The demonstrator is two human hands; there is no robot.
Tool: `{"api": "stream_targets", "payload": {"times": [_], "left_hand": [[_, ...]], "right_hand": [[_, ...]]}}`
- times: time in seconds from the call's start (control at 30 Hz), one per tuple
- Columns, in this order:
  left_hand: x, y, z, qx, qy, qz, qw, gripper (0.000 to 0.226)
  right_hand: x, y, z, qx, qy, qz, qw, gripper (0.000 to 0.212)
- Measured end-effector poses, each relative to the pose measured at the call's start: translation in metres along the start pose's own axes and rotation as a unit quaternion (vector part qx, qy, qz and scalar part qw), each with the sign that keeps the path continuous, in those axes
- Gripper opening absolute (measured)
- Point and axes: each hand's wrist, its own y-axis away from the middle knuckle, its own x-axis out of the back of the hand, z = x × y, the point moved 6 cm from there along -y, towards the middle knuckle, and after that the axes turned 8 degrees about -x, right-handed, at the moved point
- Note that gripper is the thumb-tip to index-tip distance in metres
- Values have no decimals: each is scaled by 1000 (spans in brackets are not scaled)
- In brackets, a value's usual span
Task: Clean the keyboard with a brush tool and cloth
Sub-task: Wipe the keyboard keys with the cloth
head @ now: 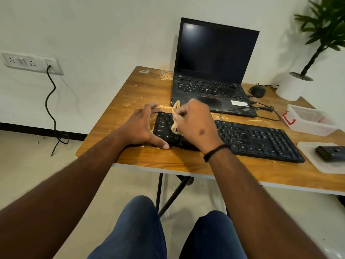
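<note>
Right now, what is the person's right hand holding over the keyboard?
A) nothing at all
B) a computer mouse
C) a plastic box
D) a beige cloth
D: the right hand grips a bunched beige cloth against the left end of the keyboard, while the left hand steadies that end; the mouse and plastic box lie untouched on the table.

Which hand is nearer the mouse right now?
Right. The right hand holds the cloth over the keyboard, closer to the mouse; the left hand braces the keyboard's far left end.
</note>
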Motion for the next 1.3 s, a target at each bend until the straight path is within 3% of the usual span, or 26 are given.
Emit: {"api": "stream_targets", "payload": {"times": [0.07,0.17,0.4,0.57,0.67,0.77,0.9,0.97,1.1,1.2,1.3], "left_hand": [[0,0,1,1,1,-1,1000,136],[1,1,2,-5,3,2,1000,134],[0,1,-2,-3,-7,-9,1000,141],[0,1,0,0,-13,-7,1000,145],[-2,1,-1,1,-11,-10,1000,142],[-2,1,-2,6,-9,-14,1000,144],[-2,1,-2,7,-1,-16,1000,144],[-2,1,-2,4,-6,-15,1000,144],[-1,1,0,-2,-6,-14,1000,145],[0,2,3,-8,1,-14,1000,144],[-1,1,1,-7,3,-16,1000,144]], "right_hand": [[-6,-15,0,-5,5,13,1000,21],[-33,-18,2,8,34,-78,996,27],[-16,-13,4,16,58,-258,964,8],[-19,-41,-3,9,13,-92,996,31],[-45,-49,-2,6,69,-43,997,14],[-49,-60,2,3,71,-9,997,11],[-25,-72,6,-12,12,72,997,40],[-24,-66,1,11,9,66,998,41],[-48,-64,9,6,84,2,996,16],[-36,-78,24,-44,56,26,997,37],[-12,-89,32,-74,-45,60,994,48]]}}
